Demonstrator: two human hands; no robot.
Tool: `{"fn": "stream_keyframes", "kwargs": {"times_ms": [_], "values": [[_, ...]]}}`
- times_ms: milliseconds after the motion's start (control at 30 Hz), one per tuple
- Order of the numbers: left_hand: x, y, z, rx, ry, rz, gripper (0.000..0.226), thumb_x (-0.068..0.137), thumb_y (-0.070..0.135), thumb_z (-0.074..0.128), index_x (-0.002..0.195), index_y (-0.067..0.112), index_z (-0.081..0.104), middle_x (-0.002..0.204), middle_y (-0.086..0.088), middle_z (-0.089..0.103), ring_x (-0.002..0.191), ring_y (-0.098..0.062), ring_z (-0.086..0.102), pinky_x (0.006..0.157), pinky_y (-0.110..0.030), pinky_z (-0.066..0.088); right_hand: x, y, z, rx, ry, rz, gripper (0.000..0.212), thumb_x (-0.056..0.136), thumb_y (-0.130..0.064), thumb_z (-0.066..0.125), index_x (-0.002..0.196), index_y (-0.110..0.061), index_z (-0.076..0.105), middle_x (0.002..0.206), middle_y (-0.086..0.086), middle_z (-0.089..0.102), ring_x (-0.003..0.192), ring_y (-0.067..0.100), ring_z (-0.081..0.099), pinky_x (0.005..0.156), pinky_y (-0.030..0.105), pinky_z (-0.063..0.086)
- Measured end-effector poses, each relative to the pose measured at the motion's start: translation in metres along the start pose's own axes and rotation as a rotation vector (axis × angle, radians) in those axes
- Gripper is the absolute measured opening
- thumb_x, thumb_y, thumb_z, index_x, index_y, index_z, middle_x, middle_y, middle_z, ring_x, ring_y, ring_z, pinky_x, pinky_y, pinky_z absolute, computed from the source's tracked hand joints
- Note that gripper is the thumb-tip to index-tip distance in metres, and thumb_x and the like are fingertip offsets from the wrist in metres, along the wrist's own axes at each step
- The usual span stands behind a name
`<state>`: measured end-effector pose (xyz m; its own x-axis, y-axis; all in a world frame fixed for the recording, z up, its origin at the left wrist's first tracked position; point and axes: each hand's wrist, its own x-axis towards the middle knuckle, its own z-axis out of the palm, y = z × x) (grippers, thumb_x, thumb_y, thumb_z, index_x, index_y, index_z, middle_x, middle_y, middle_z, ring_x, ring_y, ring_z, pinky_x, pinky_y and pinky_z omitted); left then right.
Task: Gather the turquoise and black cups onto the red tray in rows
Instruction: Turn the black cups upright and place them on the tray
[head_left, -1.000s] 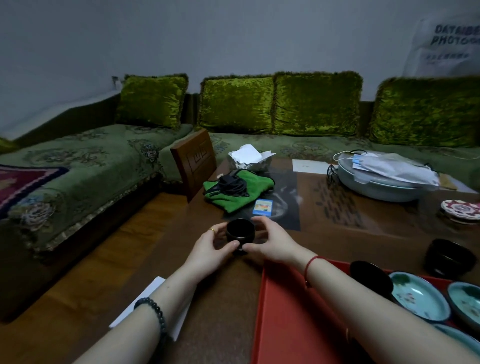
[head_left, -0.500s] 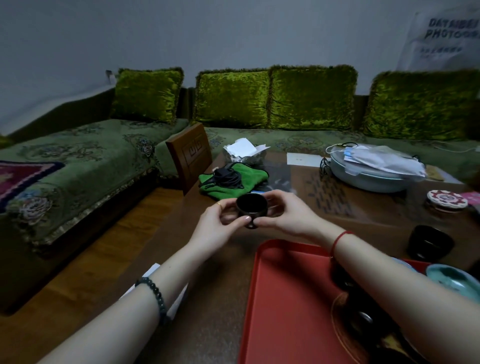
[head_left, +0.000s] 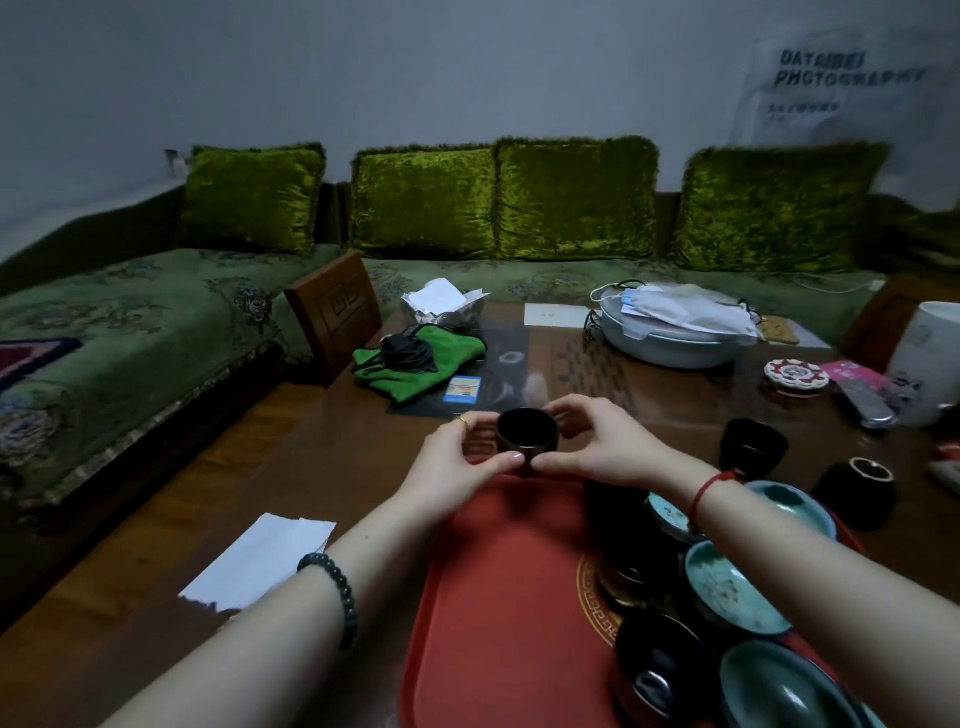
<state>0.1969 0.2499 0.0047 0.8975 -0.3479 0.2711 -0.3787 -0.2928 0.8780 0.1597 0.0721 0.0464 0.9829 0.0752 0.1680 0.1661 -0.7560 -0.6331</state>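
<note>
— What am I holding?
— One black cup (head_left: 525, 435), upright. My left hand (head_left: 454, 470) and right hand (head_left: 602, 449) curl round its sides, and the thumbs meet beneath it.
— Where is it?
— At the far edge of the red tray (head_left: 493, 597); I cannot tell if it touches.
— And the others?
— Turquoise cups (head_left: 727, 587) and dark ones crowd the tray's right side. An upright dark cup (head_left: 752, 447) and a rightmost dark cup (head_left: 854, 491) stand on the table (head_left: 322, 467), off the tray
</note>
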Motion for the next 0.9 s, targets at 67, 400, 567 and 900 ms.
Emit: {"fn": "stream_keyframes", "kwargs": {"times_ms": [67,400,567,900], "values": [[-0.002,-0.004,0.003,0.048,-0.012,-0.007,0.044,0.069,0.019,0.077,0.109,0.016,0.057,0.104,-0.002,0.068,0.096,-0.007,0.063,0.090,-0.019,0.048,-0.003,0.005,0.003,-0.025,-0.010,0.002,0.061,0.063,-0.026,0.082,0.115,-0.010,0.057,0.108,0.006,0.066,0.094,0.011,0.059,0.087,0.021,0.045],[-0.010,-0.023,0.003,0.111,-0.101,-0.048,0.040,0.070,0.021,0.077,0.104,0.024,0.055,0.099,0.007,0.065,0.093,0.003,0.061,0.080,-0.003,0.046,0.000,0.019,0.023,-0.228,-0.083,0.059,0.062,0.062,-0.046,0.076,0.115,-0.022,0.055,0.117,-0.001,0.064,0.113,0.018,0.056,0.103,0.045,0.037],[-0.012,-0.027,0.001,0.196,-0.111,-0.071,0.044,0.070,0.028,0.076,0.108,0.026,0.055,0.108,0.006,0.066,0.100,-0.001,0.061,0.094,-0.020,0.046,0.001,0.018,0.028,-0.316,-0.101,0.072,0.064,0.062,-0.052,0.073,0.116,-0.025,0.052,0.120,-0.004,0.061,0.116,0.019,0.052,0.106,0.047,0.030],[-0.007,-0.015,-0.007,0.291,-0.102,-0.036,0.052,0.072,0.041,0.071,0.119,0.027,0.052,0.120,0.003,0.062,0.111,-0.007,0.056,0.101,-0.025,0.041,-0.006,0.018,0.014,-0.254,-0.108,0.049,0.071,0.064,-0.046,0.075,0.125,-0.026,0.046,0.122,0.000,0.060,0.117,0.017,0.052,0.106,0.043,0.034]]}}
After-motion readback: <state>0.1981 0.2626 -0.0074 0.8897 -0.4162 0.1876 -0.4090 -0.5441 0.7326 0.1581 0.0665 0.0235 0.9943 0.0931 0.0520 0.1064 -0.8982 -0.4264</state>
